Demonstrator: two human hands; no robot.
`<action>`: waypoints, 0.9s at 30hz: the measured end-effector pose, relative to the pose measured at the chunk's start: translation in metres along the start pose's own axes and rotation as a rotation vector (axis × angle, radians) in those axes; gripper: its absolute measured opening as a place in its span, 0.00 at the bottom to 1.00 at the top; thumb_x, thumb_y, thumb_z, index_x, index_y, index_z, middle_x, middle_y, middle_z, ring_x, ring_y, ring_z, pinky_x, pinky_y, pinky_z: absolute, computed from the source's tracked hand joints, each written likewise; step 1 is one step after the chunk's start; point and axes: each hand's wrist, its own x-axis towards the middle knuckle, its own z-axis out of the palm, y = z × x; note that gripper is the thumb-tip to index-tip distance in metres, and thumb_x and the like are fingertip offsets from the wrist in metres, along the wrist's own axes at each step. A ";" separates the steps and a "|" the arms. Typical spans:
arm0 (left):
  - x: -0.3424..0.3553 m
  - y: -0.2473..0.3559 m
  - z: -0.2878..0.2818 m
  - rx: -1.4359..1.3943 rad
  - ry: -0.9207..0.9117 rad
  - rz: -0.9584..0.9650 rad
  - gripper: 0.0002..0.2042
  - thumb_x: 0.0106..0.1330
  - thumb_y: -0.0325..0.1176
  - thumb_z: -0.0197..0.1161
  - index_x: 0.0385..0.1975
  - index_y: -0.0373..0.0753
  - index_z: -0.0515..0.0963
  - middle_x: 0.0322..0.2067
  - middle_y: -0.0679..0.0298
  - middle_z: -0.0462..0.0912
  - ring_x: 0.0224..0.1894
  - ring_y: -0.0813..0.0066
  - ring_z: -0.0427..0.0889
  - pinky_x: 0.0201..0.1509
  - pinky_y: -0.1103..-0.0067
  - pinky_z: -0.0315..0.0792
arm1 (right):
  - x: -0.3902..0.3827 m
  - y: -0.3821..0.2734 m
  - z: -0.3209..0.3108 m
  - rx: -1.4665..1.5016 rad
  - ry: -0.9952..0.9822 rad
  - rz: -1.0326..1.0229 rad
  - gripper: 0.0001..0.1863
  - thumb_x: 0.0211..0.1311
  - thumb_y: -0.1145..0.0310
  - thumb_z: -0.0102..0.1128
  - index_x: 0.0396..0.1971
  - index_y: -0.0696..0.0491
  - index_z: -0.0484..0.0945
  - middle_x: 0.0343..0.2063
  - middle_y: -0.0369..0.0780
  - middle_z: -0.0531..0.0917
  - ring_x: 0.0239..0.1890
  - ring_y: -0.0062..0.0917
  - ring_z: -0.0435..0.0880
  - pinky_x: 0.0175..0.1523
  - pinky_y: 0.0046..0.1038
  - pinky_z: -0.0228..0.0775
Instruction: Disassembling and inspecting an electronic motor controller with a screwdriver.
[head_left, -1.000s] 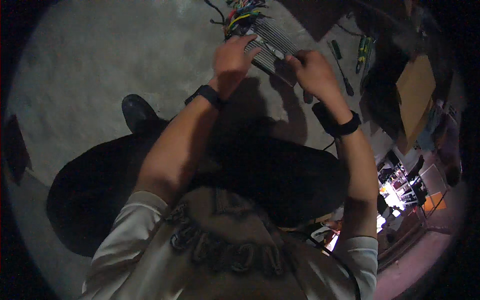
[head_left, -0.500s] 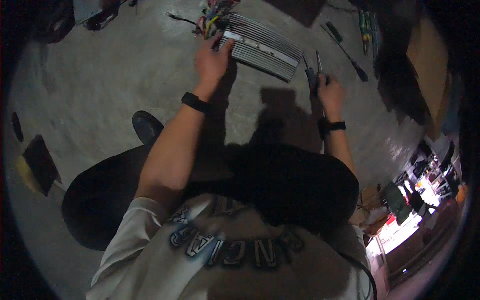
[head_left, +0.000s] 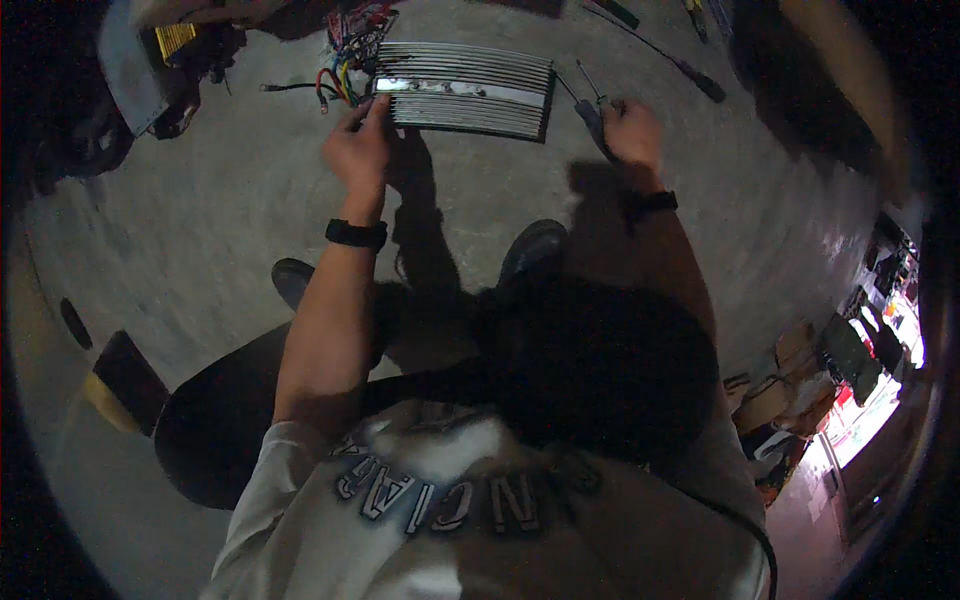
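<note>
A silver finned metal box (head_left: 460, 108) lies on the concrete floor ahead of me, a pale strip with screws along its top. From its left end comes a bundle of coloured wires (head_left: 350, 55), some with bare lugs. My left hand (head_left: 358, 150) is closed, thumb and fingers pinching the box's near left corner. Just right of the box, my right hand (head_left: 634, 135) has its fingers curled round a screwdriver (head_left: 592, 82), its thin shaft pointing away from me. A second shaft with a dark blue handle (head_left: 592, 118) sits against that hand; whether it is held too is unclear.
Another long screwdriver (head_left: 700, 80) lies farther right on the floor. Dark bags and cloth (head_left: 90, 130) are at the far left, and a dark block with a yellow side (head_left: 125, 385) lies near left. My shoes (head_left: 530, 250) and bent knees are close below the hands.
The whole view has turned and shifted, so the box now looks more level and farther left. Both hands stay at the box's two ends, the left one now at its near corner.
</note>
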 end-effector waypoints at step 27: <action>-0.017 0.029 -0.009 0.210 0.059 0.004 0.23 0.63 0.52 0.74 0.38 0.34 0.90 0.28 0.51 0.89 0.31 0.63 0.89 0.39 0.70 0.78 | -0.045 -0.086 0.032 0.711 -0.339 0.084 0.31 0.79 0.46 0.48 0.51 0.63 0.82 0.43 0.46 0.87 0.44 0.30 0.82 0.54 0.32 0.70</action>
